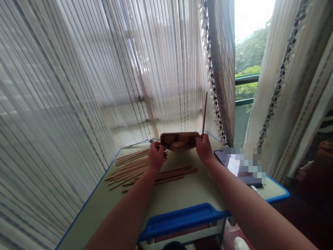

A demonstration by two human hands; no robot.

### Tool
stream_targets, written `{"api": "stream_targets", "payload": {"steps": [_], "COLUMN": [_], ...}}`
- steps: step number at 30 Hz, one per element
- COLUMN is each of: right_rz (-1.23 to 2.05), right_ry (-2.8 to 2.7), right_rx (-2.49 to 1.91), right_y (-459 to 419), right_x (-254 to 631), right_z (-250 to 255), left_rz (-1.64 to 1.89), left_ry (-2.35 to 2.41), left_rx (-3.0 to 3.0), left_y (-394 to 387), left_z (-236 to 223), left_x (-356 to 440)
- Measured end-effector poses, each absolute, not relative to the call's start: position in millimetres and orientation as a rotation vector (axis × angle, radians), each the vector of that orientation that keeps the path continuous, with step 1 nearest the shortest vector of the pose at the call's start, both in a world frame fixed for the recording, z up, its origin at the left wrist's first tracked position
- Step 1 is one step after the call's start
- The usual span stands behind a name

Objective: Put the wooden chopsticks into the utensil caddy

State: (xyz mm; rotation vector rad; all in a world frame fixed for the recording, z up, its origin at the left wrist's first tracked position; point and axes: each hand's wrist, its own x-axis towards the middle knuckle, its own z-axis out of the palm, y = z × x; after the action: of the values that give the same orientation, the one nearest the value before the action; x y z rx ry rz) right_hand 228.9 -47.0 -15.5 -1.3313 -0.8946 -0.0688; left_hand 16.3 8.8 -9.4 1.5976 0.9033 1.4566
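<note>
My left hand is closed on the left end of a brown slotted chopstick holder, which is held up over the table. At its other end, my right hand grips the same holder. A single chopstick stands nearly upright out of my right hand. Under and around my left forearm lie several loose wooden chopsticks, roughly side by side. More chopsticks lie just right of that forearm. The fingertips behind the holder are partly hidden.
The pale table has a blue edge and a blue tray groove in front. A tablet-like device, partly blurred out, lies to the right. A shiny metal utensil rests at the back left. Striped curtains hang behind.
</note>
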Motion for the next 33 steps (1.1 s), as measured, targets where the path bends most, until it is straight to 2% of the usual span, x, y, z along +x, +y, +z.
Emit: {"api": "stream_targets", "payload": {"steps": [14, 22, 33], "right_rz": [-0.036, -0.445, -0.170], "right_ry": [-0.898, -1.102, -1.249], "right_rx": [-1.313, -1.240, -1.079], "right_y": [-49.7, -72.6, -85.0], "right_x": [224.8, 213.5, 196.0], "right_z": [-13.7, 3.4, 8.3], "left_rz": [1.420, 1.414, 1.536], "left_ry": [1.180, 1.173, 1.206], "left_rx": [1.730, 1.746, 1.709], "left_y": [6.7, -2.0, 11.0], "left_z": [-6.6, -1.4, -7.7], "left_x": [11.0, 14.5, 11.6]}}
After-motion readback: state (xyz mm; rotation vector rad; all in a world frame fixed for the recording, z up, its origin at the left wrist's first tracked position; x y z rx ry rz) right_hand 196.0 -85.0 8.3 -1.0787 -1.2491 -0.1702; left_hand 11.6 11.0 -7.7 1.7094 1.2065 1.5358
